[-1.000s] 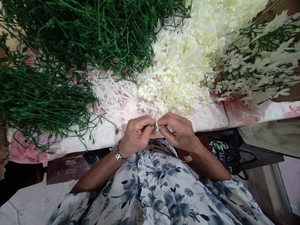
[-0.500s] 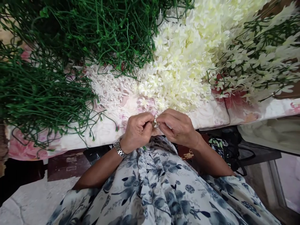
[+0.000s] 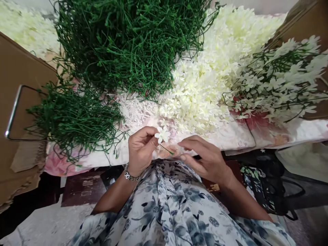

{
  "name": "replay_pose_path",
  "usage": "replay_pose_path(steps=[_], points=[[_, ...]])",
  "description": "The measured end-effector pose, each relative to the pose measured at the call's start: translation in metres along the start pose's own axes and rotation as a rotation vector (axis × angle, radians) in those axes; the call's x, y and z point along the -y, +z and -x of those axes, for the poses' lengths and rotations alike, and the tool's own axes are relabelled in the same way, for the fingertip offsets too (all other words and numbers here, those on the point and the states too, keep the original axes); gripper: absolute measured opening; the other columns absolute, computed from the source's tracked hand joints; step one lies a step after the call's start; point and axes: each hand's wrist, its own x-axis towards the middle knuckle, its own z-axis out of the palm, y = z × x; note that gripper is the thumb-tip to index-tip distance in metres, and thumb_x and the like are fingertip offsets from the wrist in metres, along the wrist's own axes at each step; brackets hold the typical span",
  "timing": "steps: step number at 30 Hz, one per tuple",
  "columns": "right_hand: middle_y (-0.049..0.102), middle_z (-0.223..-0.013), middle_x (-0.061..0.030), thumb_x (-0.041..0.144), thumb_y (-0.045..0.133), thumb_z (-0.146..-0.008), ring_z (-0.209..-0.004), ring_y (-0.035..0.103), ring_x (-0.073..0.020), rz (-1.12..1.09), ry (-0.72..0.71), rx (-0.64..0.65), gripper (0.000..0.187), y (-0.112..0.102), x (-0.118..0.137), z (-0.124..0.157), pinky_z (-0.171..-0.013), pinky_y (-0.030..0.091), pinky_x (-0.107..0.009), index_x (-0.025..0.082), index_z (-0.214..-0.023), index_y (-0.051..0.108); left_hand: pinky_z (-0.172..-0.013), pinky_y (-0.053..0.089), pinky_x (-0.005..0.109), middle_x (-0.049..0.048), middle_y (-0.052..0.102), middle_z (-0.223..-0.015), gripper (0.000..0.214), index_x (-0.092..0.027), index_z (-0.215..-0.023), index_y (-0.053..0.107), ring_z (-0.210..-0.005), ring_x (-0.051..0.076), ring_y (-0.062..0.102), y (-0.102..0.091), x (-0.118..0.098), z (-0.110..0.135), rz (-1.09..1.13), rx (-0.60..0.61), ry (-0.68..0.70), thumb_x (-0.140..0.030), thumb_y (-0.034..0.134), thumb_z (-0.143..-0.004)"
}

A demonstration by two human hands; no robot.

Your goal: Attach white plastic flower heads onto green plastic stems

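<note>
Between the thumb and fingers of my left hand (image 3: 142,147) is a white artificial flower (image 3: 162,134), its petals facing up. A short green stem (image 3: 167,149) slants down to the right from below it. My right hand (image 3: 203,155) hovers just right of the stem, its thumb and forefinger apart and nothing between them. Beyond my hands lies a big heap of loose cream-white flower heads (image 3: 196,102). Green plastic stems are piled in a large mound (image 3: 123,48) at the back and a smaller bunch (image 3: 79,116) to the left.
White plastic bits (image 3: 138,109) lie between the heaps on the floral cloth (image 3: 225,136). Finished-looking white flower sprays (image 3: 276,82) rest at the right by a cardboard box (image 3: 304,24). Another cardboard box (image 3: 30,71) with a metal wire handle (image 3: 13,112) stands left.
My hands were pinched close together; now the right hand has moved away to the right and opened. The flower now shows in my left hand. The view has shifted, bringing the left box in.
</note>
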Motion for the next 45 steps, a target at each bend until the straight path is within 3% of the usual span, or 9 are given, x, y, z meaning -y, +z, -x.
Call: replay_pose_path(steps=[3, 8, 16, 19, 26, 30, 37, 41, 45], points=[[0.058, -0.103, -0.0116, 0.019, 0.058, -0.08, -0.097, 0.056, -0.0174, 0.026, 0.046, 0.092, 0.04, 0.017, 0.005, 0.002, -0.079, 0.051, -0.03, 0.012, -0.118, 0.048, -0.061, 0.05, 0.024, -0.0013, 0.063, -0.06, 0.018, -0.017, -0.071, 0.061, -0.058, 0.011, 0.059, 0.008, -0.005, 0.0, 0.165, -0.068, -0.034, -0.026, 0.076, -0.064], [0.06, -0.082, -0.0062, 0.009, 0.047, -0.084, -0.075, 0.056, -0.0125, 0.056, 0.041, -0.02, 0.02, 0.033, -0.001, 0.003, -0.065, 0.049, -0.025, 0.015, -0.103, 0.054, -0.078, 0.051, 0.032, -0.0007, 0.063, -0.064, 0.012, -0.017, -0.073, 0.06, -0.065, 0.011, 0.06, 0.015, -0.01, 0.005, 0.239, -0.085, -0.069, -0.018, 0.07, -0.068], [0.058, -0.082, -0.0076, 0.013, 0.045, -0.087, -0.077, 0.052, -0.0148, 0.329, -0.208, 0.265, 0.016, 0.012, 0.002, -0.024, -0.068, 0.046, -0.027, 0.013, -0.093, 0.06, -0.072, 0.045, 0.024, 0.0034, 0.061, -0.083, 0.006, -0.015, -0.076, 0.061, -0.078, 0.013, 0.057, -0.011, -0.013, 0.008, -0.164, 0.222, -0.15, -0.012, 0.062, -0.071], [0.057, -0.084, -0.0088, 0.016, 0.046, -0.087, -0.078, 0.05, -0.0166, 0.388, -0.29, 0.277, 0.015, 0.017, 0.006, -0.035, -0.07, 0.046, -0.031, 0.013, -0.09, 0.061, -0.065, 0.043, 0.02, 0.0009, 0.06, -0.079, 0.012, -0.018, -0.086, 0.061, -0.072, 0.01, 0.055, -0.016, -0.012, 0.008, -0.184, 0.236, -0.254, -0.013, 0.058, -0.075], [0.058, -0.092, -0.0076, 0.014, 0.053, -0.082, -0.085, 0.053, -0.0149, 0.18, -0.264, 0.068, 0.017, 0.026, -0.003, -0.043, -0.073, 0.049, -0.029, 0.013, -0.099, 0.057, -0.056, 0.039, 0.017, -0.0006, 0.058, -0.07, 0.008, -0.017, -0.082, 0.066, -0.061, 0.006, 0.049, -0.019, -0.012, 0.009, -0.056, 0.097, -0.32, -0.021, 0.062, -0.075], [0.059, -0.092, -0.0079, 0.012, 0.051, -0.083, -0.089, 0.053, -0.0169, 0.427, -0.209, -0.022, 0.019, 0.019, -0.019, -0.057, -0.075, 0.047, -0.03, 0.014, -0.101, 0.056, -0.055, 0.039, 0.017, -0.0002, 0.06, -0.067, 0.003, -0.016, -0.074, 0.064, -0.057, 0.006, 0.051, -0.02, -0.01, 0.007, -0.021, -0.022, -0.277, -0.019, 0.064, -0.074], [0.055, -0.077, -0.0057, 0.012, 0.047, -0.084, -0.074, 0.044, -0.0182, 0.915, -0.255, 0.223, 0.016, 0.029, -0.033, -0.071, -0.065, 0.036, -0.032, 0.017, -0.072, 0.056, -0.043, 0.034, 0.017, -0.001, 0.059, -0.062, 0.006, -0.016, -0.073, 0.056, -0.049, 0.006, 0.048, -0.017, -0.013, 0.0, 0.014, -0.082, -0.342, -0.018, 0.061, -0.073], [0.057, -0.076, -0.0058, 0.012, 0.047, -0.085, -0.074, 0.046, -0.0171, 0.822, -0.238, 0.168, 0.015, 0.025, -0.028, -0.066, -0.067, 0.037, -0.031, 0.016, -0.074, 0.057, -0.042, 0.032, 0.016, -0.0018, 0.057, -0.06, 0.005, -0.016, -0.073, 0.056, -0.048, 0.006, 0.046, -0.017, -0.014, 0.0, 0.035, -0.068, -0.333, -0.018, 0.061, -0.073], [0.06, -0.075, -0.0054, 0.01, 0.051, -0.082, -0.074, 0.053, -0.0139, 0.425, -0.174, 0.061, 0.01, 0.014, -0.014, -0.059, -0.068, 0.043, -0.027, 0.014, -0.081, 0.059, -0.05, 0.038, 0.019, -0.0011, 0.057, -0.063, 0.003, -0.016, -0.071, 0.063, -0.055, 0.008, 0.05, -0.019, -0.011, 0.003, -0.023, -0.069, -0.189, -0.016, 0.065, -0.07]])
